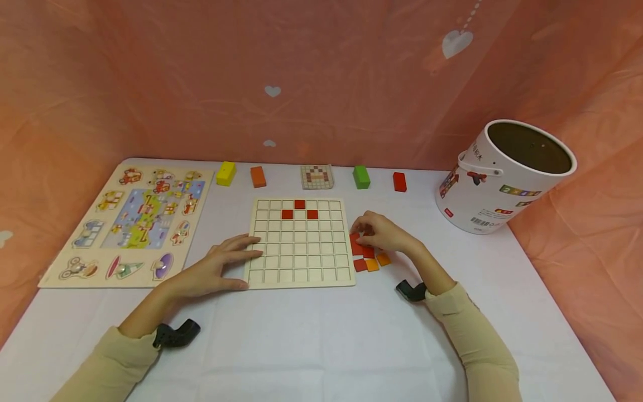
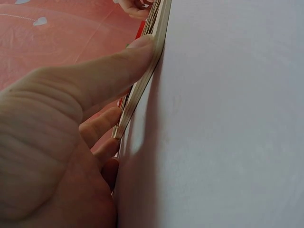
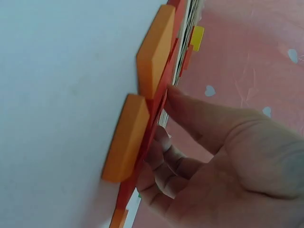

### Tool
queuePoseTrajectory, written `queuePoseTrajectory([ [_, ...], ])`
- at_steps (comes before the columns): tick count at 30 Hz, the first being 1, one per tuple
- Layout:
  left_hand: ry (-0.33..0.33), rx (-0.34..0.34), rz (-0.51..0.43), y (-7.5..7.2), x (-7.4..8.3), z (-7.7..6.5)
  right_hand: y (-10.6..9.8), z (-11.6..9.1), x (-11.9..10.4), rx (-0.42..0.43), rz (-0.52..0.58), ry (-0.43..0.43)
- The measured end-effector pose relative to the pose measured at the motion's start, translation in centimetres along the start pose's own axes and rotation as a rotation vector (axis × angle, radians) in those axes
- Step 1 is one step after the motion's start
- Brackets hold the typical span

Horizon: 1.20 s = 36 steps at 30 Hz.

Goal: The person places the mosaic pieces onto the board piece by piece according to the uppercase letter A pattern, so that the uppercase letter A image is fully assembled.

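A pale wooden grid board (image 1: pixel 300 259) lies on the white table, with red square tiles (image 1: pixel 299 204) in three of its upper cells. My left hand (image 1: pixel 221 263) rests at the board's left edge, its fingers fairly straight over the border and its thumb along the near corner. In the left wrist view the thumb (image 2: pixel 114 71) presses the board's side. At the board's right edge my right hand (image 1: pixel 383 230) has curled fingers, with thumb and fingertips around a red tile (image 3: pixel 164 102) in a small pile. Orange tiles (image 1: pixel 372 264) lie just below that hand.
To the left lies a knobbed picture puzzle (image 1: pixel 145 223). Behind the board stand a yellow block (image 1: pixel 226 173), an orange block (image 1: pixel 258 177), a green block (image 1: pixel 361 177) and a red block (image 1: pixel 399 182). A small pattern card (image 1: pixel 317 177) lies between them. A white bucket (image 1: pixel 482 195) stands at the back right.
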<state>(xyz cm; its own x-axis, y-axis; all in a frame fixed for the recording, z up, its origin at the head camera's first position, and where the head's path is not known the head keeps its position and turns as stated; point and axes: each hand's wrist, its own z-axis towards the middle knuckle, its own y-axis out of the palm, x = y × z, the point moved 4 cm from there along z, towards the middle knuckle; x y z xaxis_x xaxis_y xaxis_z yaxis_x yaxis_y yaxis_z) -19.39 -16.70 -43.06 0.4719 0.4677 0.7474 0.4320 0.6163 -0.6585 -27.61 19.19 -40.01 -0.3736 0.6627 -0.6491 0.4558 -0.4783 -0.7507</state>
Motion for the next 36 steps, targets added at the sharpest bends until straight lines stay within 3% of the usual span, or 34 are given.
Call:
queuePoseTrajectory([
  [11, 0.004, 0.002, -0.006, 0.0, 0.1, 0.0, 0.1, 0.1, -0.4, 0.003, 0.055, 0.017],
  [22, -0.006, 0.001, -0.011, 0.0, 0.0, 0.0, -0.7, 0.8, -1.4, 0.016, 0.057, -0.032],
  [26, -0.005, 0.005, -0.010, 0.0, 0.0, 0.0, -0.6, 2.5, -3.1, 0.003, 0.064, -0.090],
  [36, 0.024, 0.012, 0.020, 0.0, 0.2, 0.0, 1.7, 9.4, -8.1, -0.084, 0.082, -0.198],
])
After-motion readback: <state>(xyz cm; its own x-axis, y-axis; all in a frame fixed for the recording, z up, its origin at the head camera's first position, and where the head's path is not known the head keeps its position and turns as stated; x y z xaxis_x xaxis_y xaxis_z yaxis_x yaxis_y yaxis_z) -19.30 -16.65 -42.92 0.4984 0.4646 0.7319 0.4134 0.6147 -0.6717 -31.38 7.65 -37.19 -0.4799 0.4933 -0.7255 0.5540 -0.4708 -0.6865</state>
